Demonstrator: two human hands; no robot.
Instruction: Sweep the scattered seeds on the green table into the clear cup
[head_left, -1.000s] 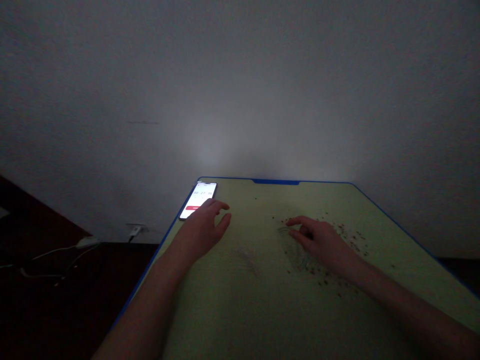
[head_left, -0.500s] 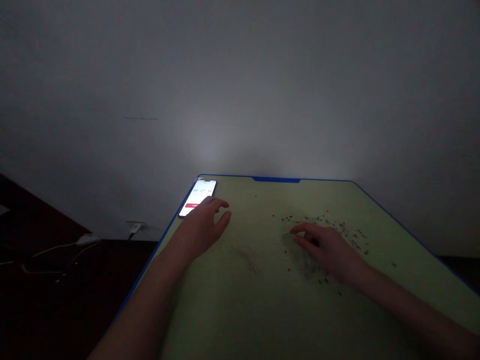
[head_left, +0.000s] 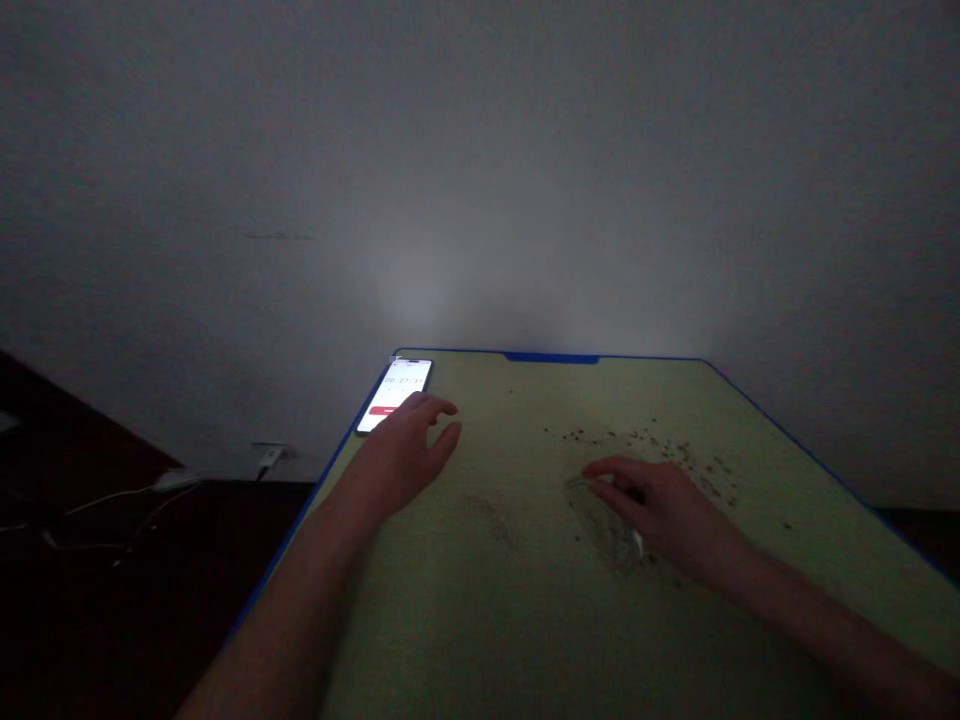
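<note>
On the right half of the pale green table (head_left: 465,620), my right hand (head_left: 664,505) pinches the top edge of a clear, crinkled plastic bag (head_left: 601,525) between thumb and fingers. The bag hangs or lies just below the fingertips; whether anything is in it I cannot make out in the dim light. Small dark bits (head_left: 679,452), perhaps seeds, lie scattered beyond and around this hand. My left hand (head_left: 409,448) hovers on the left with thumb and fingers apart and nothing between them. It partly covers the near corner of a lit phone (head_left: 395,392).
A faint reddish smudge (head_left: 491,518) marks the tabletop between the hands. The table has a blue rim (head_left: 551,358), and a grey wall (head_left: 600,180) stands right behind it. At lower left, white cables (head_left: 97,495) and a plugged-in charger (head_left: 270,458) sit near the floor.
My right hand has shifted slightly down with the plastic bag, whose top edge sits lower and whose folds have changed. The left hand stays almost where it was.
</note>
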